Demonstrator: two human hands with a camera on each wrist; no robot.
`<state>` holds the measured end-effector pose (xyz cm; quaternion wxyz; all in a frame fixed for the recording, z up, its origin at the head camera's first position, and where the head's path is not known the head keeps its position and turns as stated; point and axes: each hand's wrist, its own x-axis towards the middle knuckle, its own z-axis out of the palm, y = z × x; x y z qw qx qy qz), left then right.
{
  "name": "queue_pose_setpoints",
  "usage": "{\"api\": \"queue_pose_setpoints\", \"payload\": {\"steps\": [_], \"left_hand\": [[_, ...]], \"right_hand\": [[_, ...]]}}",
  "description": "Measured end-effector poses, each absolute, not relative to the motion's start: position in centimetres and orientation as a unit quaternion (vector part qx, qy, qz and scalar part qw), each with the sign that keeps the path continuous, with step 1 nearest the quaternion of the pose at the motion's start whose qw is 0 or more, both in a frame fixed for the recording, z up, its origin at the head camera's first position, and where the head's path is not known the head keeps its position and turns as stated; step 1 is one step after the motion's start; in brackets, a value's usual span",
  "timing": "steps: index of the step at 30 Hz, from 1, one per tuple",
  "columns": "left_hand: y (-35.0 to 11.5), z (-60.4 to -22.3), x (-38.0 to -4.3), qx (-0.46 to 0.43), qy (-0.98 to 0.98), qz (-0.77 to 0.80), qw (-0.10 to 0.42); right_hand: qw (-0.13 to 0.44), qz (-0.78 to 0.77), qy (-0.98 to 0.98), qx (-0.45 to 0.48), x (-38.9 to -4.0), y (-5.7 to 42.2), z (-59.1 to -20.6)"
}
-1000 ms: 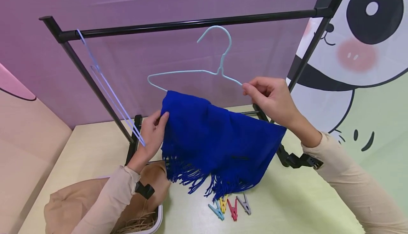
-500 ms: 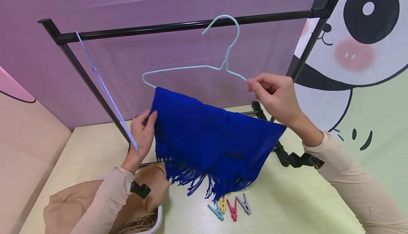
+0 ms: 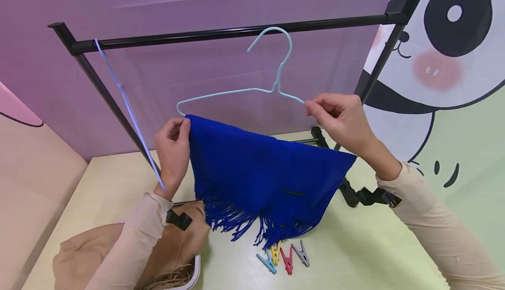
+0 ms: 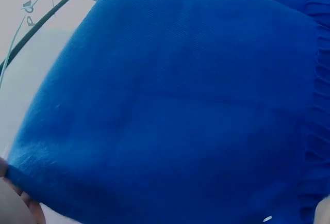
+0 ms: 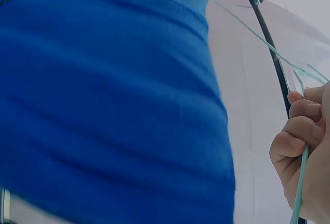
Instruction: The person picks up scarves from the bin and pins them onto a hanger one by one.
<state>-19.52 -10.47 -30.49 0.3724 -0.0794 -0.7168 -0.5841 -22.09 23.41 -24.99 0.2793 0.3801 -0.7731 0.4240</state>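
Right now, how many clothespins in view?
4, all on the table near the blue scarf's fringe: left to right in the head view, light-blue one, yellow one, red one, grey one. The scarf may hide more.

The left arm reaches from the near side, the left hand pinching, thumb up; the right arm slants in from near right, the right hand curled in a pinch.
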Motion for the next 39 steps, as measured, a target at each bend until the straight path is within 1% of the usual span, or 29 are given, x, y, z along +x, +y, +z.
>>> {"api": "queue_pose_setpoints", "payload": {"steps": [2,5,9,13,16,20,27,31,39], "left_hand": [[-10.6,-30.5,-19.6,-0.067,-0.71,-0.582,0.391],[-11.0,-31.0,-19.9,-0.063,-0.715,-0.57,0.4],[-11.9,-32.5,-20.9,-0.065,-0.733,-0.548,0.398],[-12.7,-33.5,-21.7,-0.07,-0.753,-0.529,0.384],[-13.0,-33.4,-21.9,-0.082,-0.76,-0.52,0.38],[-13.2,-33.0,-22.0,-0.099,-0.761,-0.512,0.387],[-12.8,-32.6,-21.7,-0.115,-0.766,-0.499,0.387],[-12.4,-32.6,-21.5,-0.125,-0.773,-0.496,0.376],[-11.8,-33.8,-21.2,-0.136,-0.799,-0.489,0.323]], "right_hand": [[0.291,0.42,-0.776,0.371,-22.0,23.7,-24.8],[0.304,0.417,-0.777,0.361,-21.9,24.1,-24.7],[0.307,0.412,-0.777,0.365,-21.9,24.1,-24.7],[0.314,0.406,-0.773,0.372,-22.0,24.0,-24.6],[0.331,0.392,-0.77,0.38,-22.2,23.9,-24.2],[0.359,0.366,-0.769,0.382,-22.6,23.7,-23.2],[0.404,0.327,-0.768,0.376,-23.5,24.0,-21.5],[0.413,0.317,-0.768,0.372,-23.8,24.5,-20.7],[0.432,0.315,-0.773,0.342,-24.0,25.5,-19.8]]}}
